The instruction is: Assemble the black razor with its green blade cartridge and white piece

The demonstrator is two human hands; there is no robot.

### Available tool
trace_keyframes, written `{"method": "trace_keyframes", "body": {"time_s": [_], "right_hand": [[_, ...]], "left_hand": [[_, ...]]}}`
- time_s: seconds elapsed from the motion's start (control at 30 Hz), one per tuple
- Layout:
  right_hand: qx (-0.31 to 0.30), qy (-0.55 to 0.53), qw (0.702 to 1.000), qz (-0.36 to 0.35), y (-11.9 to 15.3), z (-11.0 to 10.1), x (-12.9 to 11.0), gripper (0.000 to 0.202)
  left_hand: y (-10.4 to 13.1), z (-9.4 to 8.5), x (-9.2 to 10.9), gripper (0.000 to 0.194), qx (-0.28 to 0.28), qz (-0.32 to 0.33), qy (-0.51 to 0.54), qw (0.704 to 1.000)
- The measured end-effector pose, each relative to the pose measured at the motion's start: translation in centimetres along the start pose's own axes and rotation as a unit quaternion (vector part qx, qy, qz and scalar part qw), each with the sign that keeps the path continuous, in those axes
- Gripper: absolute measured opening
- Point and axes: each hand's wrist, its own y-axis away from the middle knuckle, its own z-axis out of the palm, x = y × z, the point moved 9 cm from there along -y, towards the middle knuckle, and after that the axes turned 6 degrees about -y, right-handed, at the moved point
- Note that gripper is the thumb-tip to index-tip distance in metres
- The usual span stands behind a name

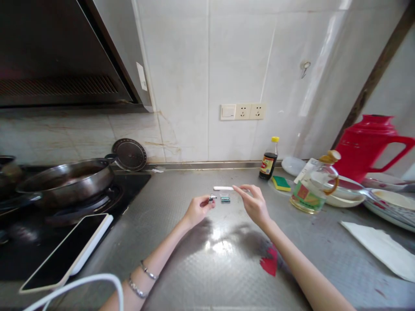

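Note:
My left hand [200,211] pinches a small dark-and-silver piece [212,198] between thumb and fingertips; it is too small to make out its kind. My right hand [253,204] has its fingertips at the right end of a slim white stick [223,188], which looks like a plastic handle and points left. Between the two hands, a small teal-and-clear item [225,198] lies on the metal counter [194,268]. Two silver bracelets [139,285] circle my left forearm.
On the left are a steel pan [74,175] on the stove and a phone [66,250] with a white cable [106,276]. On the right stand a sauce bottle [268,160], sponge [281,183], oil jug [311,192], bowls and a red thermos [368,144]. A red scrap [269,261] lies in front.

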Motion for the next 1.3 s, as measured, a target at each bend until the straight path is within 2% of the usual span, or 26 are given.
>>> {"method": "trace_keyframes", "body": {"time_s": [0.1, 0.33, 0.5, 0.67, 0.83, 1.03, 1.2, 1.3], "right_hand": [[0.018, -0.024, 1.000, 0.009, 0.1, 0.0, -0.3, 0.045], [-0.007, -0.015, 1.000, 0.005, 0.4, 0.7, 0.4, 0.043], [0.056, -0.053, 0.996, 0.053, 0.1, -0.2, 0.3, 0.041], [0.003, -0.043, 0.999, 0.010, 0.0, 0.8, -0.7, 0.043], [0.011, -0.012, 1.000, 0.011, 0.0, 0.1, 0.2, 0.044], [-0.011, -0.020, 1.000, -0.018, -0.5, 0.4, -1.4, 0.046], [-0.008, 0.004, 1.000, -0.019, -0.6, -0.3, -0.3, 0.045], [-0.009, 0.007, 1.000, -0.021, -0.6, -0.2, -0.6, 0.046]], "left_hand": [[0.0, -0.1, -0.2, 0.008, 0.000, -0.001, 0.001, 1.000], [-0.1, -0.1, -0.3, 0.008, -0.006, -0.014, 0.024, 1.000], [-0.1, -0.2, -0.1, 0.007, 0.002, -0.003, 0.012, 1.000], [-0.2, -0.5, -0.7, 0.010, 0.014, -0.010, 0.013, 1.000], [-0.1, -0.5, -0.9, 0.012, 0.015, -0.016, 0.015, 1.000], [-0.2, -0.3, -1.1, 0.012, 0.009, -0.024, 0.020, 0.999], [-0.3, -0.6, -1.6, 0.014, 0.018, -0.037, 0.024, 0.999], [-0.2, -0.2, -1.7, 0.011, 0.007, -0.031, 0.014, 0.999]]}}
